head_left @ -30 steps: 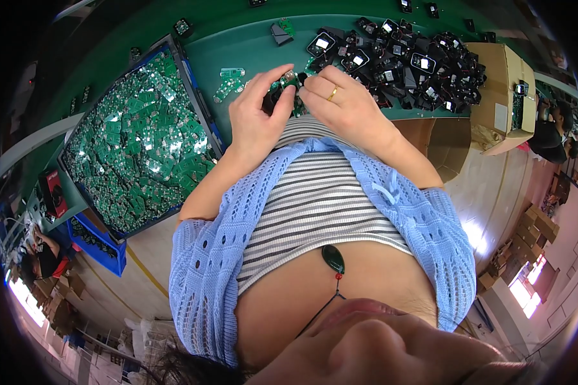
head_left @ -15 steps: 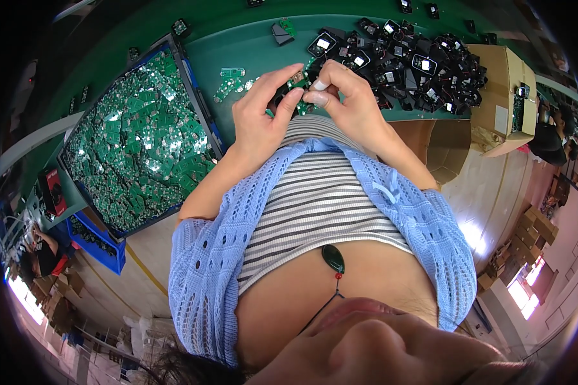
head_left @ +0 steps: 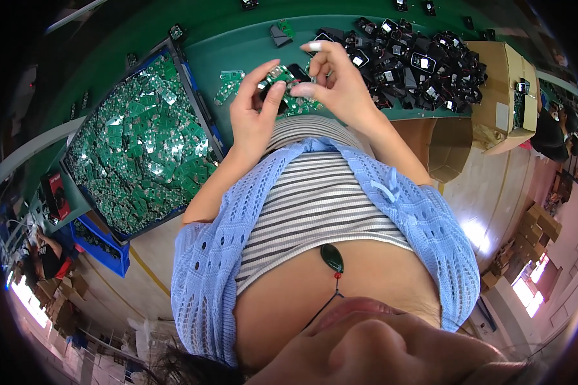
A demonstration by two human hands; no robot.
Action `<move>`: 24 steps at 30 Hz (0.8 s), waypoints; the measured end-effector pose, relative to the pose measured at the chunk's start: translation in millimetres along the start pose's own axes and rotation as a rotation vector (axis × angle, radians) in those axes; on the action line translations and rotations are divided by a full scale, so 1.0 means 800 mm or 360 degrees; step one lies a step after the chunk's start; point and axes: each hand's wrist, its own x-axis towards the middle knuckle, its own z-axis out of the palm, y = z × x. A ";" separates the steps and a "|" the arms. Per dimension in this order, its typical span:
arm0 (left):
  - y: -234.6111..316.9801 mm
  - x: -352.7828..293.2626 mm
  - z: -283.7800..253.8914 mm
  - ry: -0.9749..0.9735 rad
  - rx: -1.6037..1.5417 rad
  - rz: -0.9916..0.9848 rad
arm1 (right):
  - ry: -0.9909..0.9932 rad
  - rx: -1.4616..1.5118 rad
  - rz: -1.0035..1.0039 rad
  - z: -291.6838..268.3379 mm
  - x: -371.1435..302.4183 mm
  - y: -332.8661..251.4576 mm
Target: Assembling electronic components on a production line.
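Observation:
A green circuit board [head_left: 279,74] sits between the thumb and fingers of my left hand [head_left: 255,96], above the near edge of the green table. Something dark, perhaps part of a black plastic housing, shows below it, mostly hidden by the thumb. Close to the board's right side is my right hand [head_left: 338,80]: its index finger is stretched away, its thumb points at the board, and its other fingers curl loosely. Nothing shows in its grasp. Loose circuit boards [head_left: 231,76] lie left of my hands, and more lie beneath them.
At the left stands a large dark-rimmed tray [head_left: 198,106] heaped with green boards. Many black plastic housings [head_left: 424,61] are piled at the right, beside a cardboard box [head_left: 494,96]. One grey-black housing [head_left: 280,33] lies beyond my hands. A blue bin [head_left: 114,264] is at lower left.
My right index finger has lifted away from the board, and its thumb and finger have spread apart. My left hand has shifted slightly left, still gripping the board.

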 end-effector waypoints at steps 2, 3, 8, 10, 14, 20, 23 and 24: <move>0.003 0.002 0.000 0.0022 -0.0159 -0.0023 | 0.0194 -0.0099 -0.0078 -0.002 -0.006 0.004; 0.003 0.003 0.000 -0.0029 -0.0192 -0.0081 | 0.0192 -0.0096 -0.0082 0.000 -0.009 0.004; 0.002 0.000 0.001 -0.0240 -0.0288 -0.0191 | 0.0177 -0.0541 -0.0460 0.011 -0.011 0.005; 0.008 -0.003 -0.004 -0.0357 -0.0232 -0.0268 | 0.0207 -0.0624 -0.0541 0.009 -0.011 0.008; 0.000 -0.001 -0.017 -0.0475 -0.0298 -0.0586 | 0.0031 -0.0069 -0.0051 0.005 -0.015 0.015; 0.012 0.006 -0.010 -0.0108 -0.1199 -0.1287 | -0.0163 0.0794 0.0350 0.007 -0.027 0.004; 0.001 0.006 -0.011 -0.0202 -0.1210 -0.1196 | -0.0259 0.0806 0.0337 0.019 -0.036 0.007; 0.000 0.005 -0.010 -0.0202 -0.1211 -0.1195 | -0.0168 0.0316 0.0052 0.020 -0.036 0.009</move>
